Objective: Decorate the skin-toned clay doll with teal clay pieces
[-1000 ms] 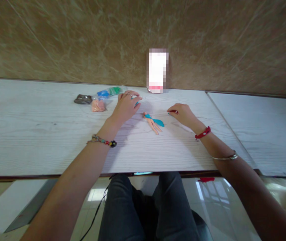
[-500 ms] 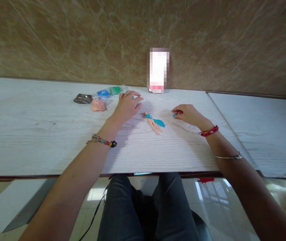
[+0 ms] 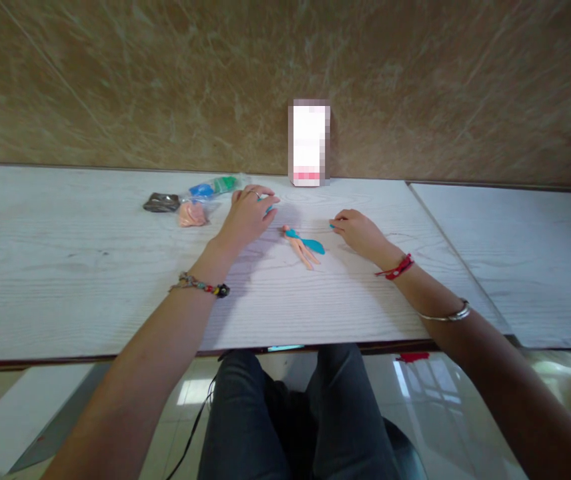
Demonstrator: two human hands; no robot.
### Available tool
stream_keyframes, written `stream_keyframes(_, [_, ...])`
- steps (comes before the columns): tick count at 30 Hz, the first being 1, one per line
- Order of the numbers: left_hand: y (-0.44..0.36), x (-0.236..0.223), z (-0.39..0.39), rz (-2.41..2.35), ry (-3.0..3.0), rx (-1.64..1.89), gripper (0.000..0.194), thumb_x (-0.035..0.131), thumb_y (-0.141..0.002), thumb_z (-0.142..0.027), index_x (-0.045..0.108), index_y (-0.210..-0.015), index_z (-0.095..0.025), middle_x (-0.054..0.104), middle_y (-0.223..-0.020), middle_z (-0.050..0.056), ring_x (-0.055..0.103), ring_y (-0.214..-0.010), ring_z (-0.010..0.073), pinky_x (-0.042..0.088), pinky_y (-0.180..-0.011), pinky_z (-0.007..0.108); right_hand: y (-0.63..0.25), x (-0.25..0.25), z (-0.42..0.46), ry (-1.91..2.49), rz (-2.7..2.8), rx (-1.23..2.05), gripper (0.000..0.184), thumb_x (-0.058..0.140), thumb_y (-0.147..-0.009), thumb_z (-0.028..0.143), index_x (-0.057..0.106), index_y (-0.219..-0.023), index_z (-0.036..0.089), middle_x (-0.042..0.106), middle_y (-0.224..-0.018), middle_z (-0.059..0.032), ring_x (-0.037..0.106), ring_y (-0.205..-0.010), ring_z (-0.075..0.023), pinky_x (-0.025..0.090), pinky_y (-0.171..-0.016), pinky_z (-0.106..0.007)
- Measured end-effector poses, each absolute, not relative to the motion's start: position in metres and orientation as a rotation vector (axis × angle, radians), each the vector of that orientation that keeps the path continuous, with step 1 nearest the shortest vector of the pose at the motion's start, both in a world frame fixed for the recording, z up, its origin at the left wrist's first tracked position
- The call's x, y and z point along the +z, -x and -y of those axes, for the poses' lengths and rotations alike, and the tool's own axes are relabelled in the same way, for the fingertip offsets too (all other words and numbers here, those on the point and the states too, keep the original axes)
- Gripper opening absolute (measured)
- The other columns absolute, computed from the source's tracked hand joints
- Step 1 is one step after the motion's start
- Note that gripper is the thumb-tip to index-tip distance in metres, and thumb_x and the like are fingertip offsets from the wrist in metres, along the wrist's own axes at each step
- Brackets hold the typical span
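Observation:
A small peach figure (image 3: pixel 301 251) with a turquoise top and a flat turquoise piece like a skirt lies on the white table, between my hands. To its upper left, my left hand (image 3: pixel 249 215) is curled with a lump of turquoise clay (image 3: pixel 268 209) partly showing under its fingers. On the figure's right, my right hand (image 3: pixel 360 230) pinches a tiny piece of turquoise clay (image 3: pixel 332 226) between thumb and fingertips. Most of that piece is hidden by the fingers. Neither hand touches the figure.
Left of my left hand lie clear bags of clay: a dark one (image 3: pixel 161 203), a peach one (image 3: pixel 193 214), a blue one (image 3: pixel 201 191) and a green one (image 3: pixel 225 184). A phone (image 3: pixel 309 143), blurred out, leans against the brown marbled wall. A seam (image 3: pixel 453 260) crosses the table at right.
My right hand first drew away to the right, then came back left, its fingers shifting around the turquoise piece. The left hand and the figure stay nearly in place; the view tilted slightly.

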State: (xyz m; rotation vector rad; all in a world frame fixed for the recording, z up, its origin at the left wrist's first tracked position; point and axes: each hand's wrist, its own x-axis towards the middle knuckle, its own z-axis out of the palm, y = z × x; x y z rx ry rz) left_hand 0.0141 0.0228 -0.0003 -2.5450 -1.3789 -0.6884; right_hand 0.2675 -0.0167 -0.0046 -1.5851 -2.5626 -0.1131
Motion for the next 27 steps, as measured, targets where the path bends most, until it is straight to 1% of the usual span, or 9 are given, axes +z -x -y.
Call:
stream_keyframes(5, [-0.016,0.002,-0.022,1.386,2.56,-0.666,0.025,0.048,-0.085,-0.02,0.062,-0.106,-0.016,0.057,-0.117,0.011,0.047,-0.113,0.0253,0.035,-0.093,0.042,-0.271,0.003,0.03,1.58,2.701,-0.087,0.034,0.038,-0.09,0.025,0.059,-0.114,0.013,0.053,-0.126,-0.0154,0.049,-0.111,-0.0276,0.046,-0.084,-0.04])
stream_keyframes(9, [-0.016,0.003,-0.021,1.38,2.567,-0.678,0.024,0.048,-0.085,-0.02,0.062,-0.105,-0.017,0.058,-0.117,0.011,0.047,-0.114,0.025,0.035,-0.093,0.042,-0.271,0.004,0.036,1.651,2.759,0.032,0.053,0.032,-0.091,0.037,0.032,-0.139,0.013,0.033,-0.145,-0.0171,0.035,-0.128,-0.0328,0.042,-0.091,-0.054])
stream_keyframes(11, [-0.016,0.003,-0.021,1.389,2.567,-0.687,0.024,0.049,-0.085,-0.02,0.062,-0.105,-0.018,0.058,-0.116,0.011,0.047,-0.113,0.0251,0.035,-0.092,0.042,-0.273,0.003,0.039,1.689,2.808,0.137,0.058,0.03,-0.091,0.042,0.024,-0.143,0.018,0.026,-0.149,-0.013,0.026,-0.134,-0.0323,0.036,-0.096,-0.058])
stream_keyframes(14, [-0.015,0.001,-0.022,1.378,2.582,-0.708,0.024,0.048,-0.085,-0.02,0.062,-0.105,-0.018,0.057,-0.116,0.011,0.047,-0.113,0.0252,0.034,-0.093,0.043,-0.273,0.002,0.042,1.719,2.815,0.214,0.061,0.029,-0.09,0.049,0.02,-0.145,0.023,0.023,-0.15,-0.0087,0.022,-0.136,-0.032,0.031,-0.099,-0.062])
stream_keyframes(18, [-0.014,-0.001,-0.024,1.349,2.584,-0.716,0.024,0.048,-0.085,-0.021,0.062,-0.104,-0.02,0.057,-0.116,0.01,0.046,-0.113,0.0247,0.034,-0.093,0.043,-0.274,0.004,0.041,1.707,2.793,0.224,0.059,0.023,-0.092,0.045,0.016,-0.145,0.022,0.018,-0.151,-0.0059,0.019,-0.137,-0.0317,0.027,-0.1,-0.065])
stream_keyframes(20, [-0.014,-0.001,-0.024,1.362,2.569,-0.714,0.024,0.048,-0.085,-0.021,0.062,-0.104,-0.02,0.057,-0.116,0.01,0.046,-0.113,0.0244,0.034,-0.093,0.042,-0.277,0.008,0.039,1.637,2.806,0.265,0.055,0.025,-0.092,0.043,0.023,-0.144,0.023,0.024,-0.149,-0.0056,0.025,-0.136,-0.0305,0.032,-0.099,-0.061])
stream_keyframes(24, [-0.014,0.0,-0.023,1.384,2.578,-0.687,0.025,0.047,-0.085,-0.021,0.063,-0.105,-0.019,0.058,-0.115,0.01,0.047,-0.112,0.0247,0.035,-0.092,0.043,-0.274,0.014,0.034,1.432,2.761,0.229,0.039,0.033,-0.091,0.025,0.056,-0.122,0.02,0.056,-0.129,-0.0057,0.046,-0.124,-0.0217,0.038,-0.101,-0.04])
stream_keyframes(25, [-0.014,0.0,-0.023,1.382,2.583,-0.683,0.025,0.047,-0.085,-0.021,0.062,-0.105,-0.019,0.058,-0.115,0.01,0.047,-0.112,0.0249,0.035,-0.092,0.043,-0.271,0.013,0.033,1.436,2.723,0.194,0.037,0.035,-0.09,0.021,0.059,-0.118,0.018,0.06,-0.124,-0.0067,0.051,-0.119,-0.0203,0.039,-0.1,-0.036])
stream_keyframes(27, [-0.014,-0.001,-0.023,1.375,2.584,-0.684,0.025,0.048,-0.085,-0.021,0.062,-0.105,-0.018,0.058,-0.115,0.011,0.047,-0.113,0.0254,0.034,-0.092,0.043,-0.264,0.009,0.034,1.478,2.692,0.16,0.039,0.035,-0.09,0.02,0.054,-0.124,0.014,0.056,-0.128,-0.0096,0.052,-0.117,-0.0204,0.04,-0.099,-0.037])
